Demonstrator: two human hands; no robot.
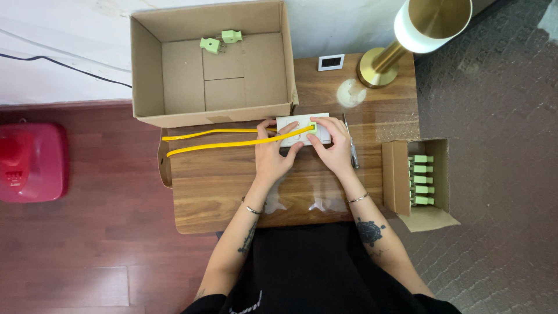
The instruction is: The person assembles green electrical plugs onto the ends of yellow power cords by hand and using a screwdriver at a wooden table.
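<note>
Both hands rest on the small white plastic box (302, 129) — left hand (272, 157) pinning it and the yellow wire (232, 143), right hand (332, 145) pinching a green plug (313, 128).

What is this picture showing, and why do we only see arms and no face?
The camera sits on a person's head and looks down, so you see only their own two arms. The left hand and right hand both rest on a white block on a wooden table. Two yellow cables run from it toward the left. Behind is a big box with two green plugs. A small box on the right holds a row of the same green parts. A gold lamp stands at the back.
</note>
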